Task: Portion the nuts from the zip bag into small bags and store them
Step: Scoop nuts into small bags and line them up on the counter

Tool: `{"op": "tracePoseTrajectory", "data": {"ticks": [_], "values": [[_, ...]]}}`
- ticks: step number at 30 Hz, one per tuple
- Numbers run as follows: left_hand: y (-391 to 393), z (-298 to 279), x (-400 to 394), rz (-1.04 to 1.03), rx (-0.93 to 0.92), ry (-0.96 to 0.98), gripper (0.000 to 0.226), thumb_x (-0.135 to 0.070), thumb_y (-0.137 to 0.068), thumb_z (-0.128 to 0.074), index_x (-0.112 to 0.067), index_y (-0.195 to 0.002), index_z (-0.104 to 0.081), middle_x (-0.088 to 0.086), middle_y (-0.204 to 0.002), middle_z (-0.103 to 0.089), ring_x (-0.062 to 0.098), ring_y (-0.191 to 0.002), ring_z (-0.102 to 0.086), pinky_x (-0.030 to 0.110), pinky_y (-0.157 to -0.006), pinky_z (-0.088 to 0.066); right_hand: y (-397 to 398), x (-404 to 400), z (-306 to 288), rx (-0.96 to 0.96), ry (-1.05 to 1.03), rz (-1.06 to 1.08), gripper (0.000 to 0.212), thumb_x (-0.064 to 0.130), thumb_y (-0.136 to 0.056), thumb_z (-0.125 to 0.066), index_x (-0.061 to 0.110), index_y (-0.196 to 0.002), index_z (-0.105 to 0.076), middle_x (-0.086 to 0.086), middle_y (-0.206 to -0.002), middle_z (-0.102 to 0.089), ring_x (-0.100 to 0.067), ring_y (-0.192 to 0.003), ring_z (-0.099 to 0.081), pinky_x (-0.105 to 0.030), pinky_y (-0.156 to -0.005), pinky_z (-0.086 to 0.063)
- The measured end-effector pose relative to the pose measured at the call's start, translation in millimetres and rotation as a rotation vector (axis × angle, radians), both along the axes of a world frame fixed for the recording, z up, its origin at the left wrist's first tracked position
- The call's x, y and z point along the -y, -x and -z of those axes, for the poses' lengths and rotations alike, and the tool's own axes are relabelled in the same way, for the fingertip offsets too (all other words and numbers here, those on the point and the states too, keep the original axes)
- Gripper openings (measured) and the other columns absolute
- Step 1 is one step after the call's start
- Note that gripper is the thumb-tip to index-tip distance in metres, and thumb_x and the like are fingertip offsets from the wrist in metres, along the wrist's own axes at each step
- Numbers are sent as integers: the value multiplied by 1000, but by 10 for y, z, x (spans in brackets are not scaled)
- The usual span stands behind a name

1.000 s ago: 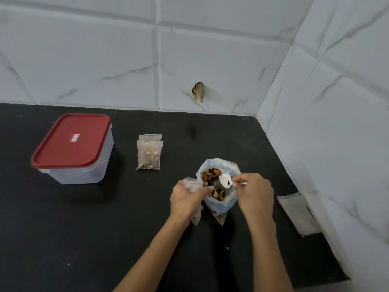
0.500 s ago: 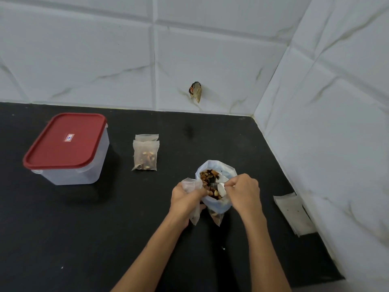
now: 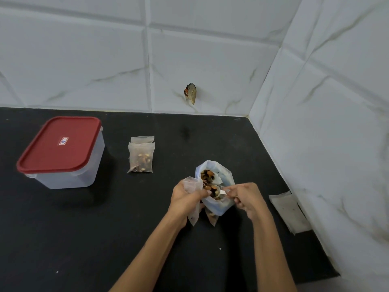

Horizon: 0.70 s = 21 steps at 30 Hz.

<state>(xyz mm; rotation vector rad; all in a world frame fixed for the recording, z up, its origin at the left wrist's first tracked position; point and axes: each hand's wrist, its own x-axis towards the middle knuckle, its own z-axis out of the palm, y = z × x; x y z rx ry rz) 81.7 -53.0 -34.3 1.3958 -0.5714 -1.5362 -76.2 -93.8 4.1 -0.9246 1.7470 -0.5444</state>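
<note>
At the far left stood a clear, squarish plastic container point(image 3: 63, 165) with a smooth red lid, shut, on the matt black counter point(image 3: 105, 239); beside it, well apart from the hands, lay two small filled bags point(image 3: 141, 157) of cloudy film, stacked flat. The left hand point(image 3: 185, 197) gripped a limp, translucent small bag point(image 3: 192, 186), its mouth held up against the zip bag point(image 3: 216, 186); that crinkled, pale blue pouch stood open between the hands, with brown nuts point(image 3: 207, 178) heaped inside. The right hand point(image 3: 248, 199) pinched a small white spoon point(image 3: 221, 191), loaded and raised at the zip bag's rim; the step in hand seemed to be scooping a portion across, and the next move likely called for tipping the spoon into the narrow mouth without spilling. At the right, near the tiled wall, lay flat empty bags point(image 3: 288, 211).
</note>
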Motion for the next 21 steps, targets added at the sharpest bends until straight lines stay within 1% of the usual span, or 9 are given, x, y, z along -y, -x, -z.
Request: {"op": "tracePoseTrajectory", "data": {"ticks": [3,5,8,10,11,13,15,17,21], "values": [[-5,-35,-19,-13,-35,-4,54,0,-73,-77,-14,-119,-54,12,-108,-68,24,-95,-70,42,-75,-60,15,-42,43,120,-33,71,15,-3,-84,-60,4,-88,-72,-11,-78,-57,-7,-50,-37,-16,-39,-30],[-8,-73,-48,-16,45,-9,56,-8,-71,-81,-16,-119,-53,8,-108,-68,21,-96,-69,40,-75,-60,19,-67,48,172,-27,97,16,-5,-82,-60,1,-89,-73,-11,-77,-61,-6,-50,-38,-15,-38,-31],[-27,-145,-79,-27,403,25,57,-29,-66,-86,-19,-111,-52,-1,-101,-63,13,-92,-63,34,-74,-57,30,-90,8,205,31,139,15,-4,-83,-59,2,-88,-73,-14,-83,-68,-6,-51,-39,-14,-40,-33],[-44,-217,-107,-79,646,118,56,-38,-64,-85,-21,-105,-51,-5,-97,-59,9,-89,-58,24,-69,-51,23,-95,-30,172,83,156,14,-1,-84,-60,5,-87,-73,-14,-86,-69,-7,-54,-41,-16,-45,-35],[-49,-258,-120,-108,711,188,56,-39,-63,-85,-22,-103,-51,-6,-97,-58,9,-90,-58,24,-70,-50,13,-97,-51,151,104,160,14,0,-84,-61,5,-87,-73,-14,-86,-69,-8,-55,-42,-18,-48,-36],[-45,-357,-145,-123,765,292,52,-37,-64,-83,-24,-101,-50,-8,-96,-58,6,-89,-58,27,-73,-52,-10,-105,-118,122,130,175,13,0,-83,-62,6,-86,-73,-11,-82,-68,-8,-57,-46,-20,-51,-37],[-25,-451,-153,-84,781,340,47,-31,-68,-81,-27,-101,-47,-11,-94,-57,4,-87,-58,23,-72,-52,-12,-131,-225,127,172,180,13,-2,-83,-61,6,-85,-71,-8,-76,-67,-6,-53,-48,-18,-47,-38],[6,-525,-141,-44,798,372,43,-27,-72,-77,-28,-100,-45,-12,-90,-56,1,-84,-57,19,-69,-51,-4,-165,-369,164,248,181,15,-3,-84,-59,6,-85,-70,-8,-74,-66,-6,-51,-46,-17,-46,-36],[66,-620,-84,4,844,382,38,-27,-79,-71,-28,-102,-41,-13,-89,-54,2,-82,-56,23,-72,-52,-3,-230,-691,244,400,173,16,-3,-85,-59,6,-84,-72,-9,-67,-65,-8,-50,-41,-16,-43,-31]]}}
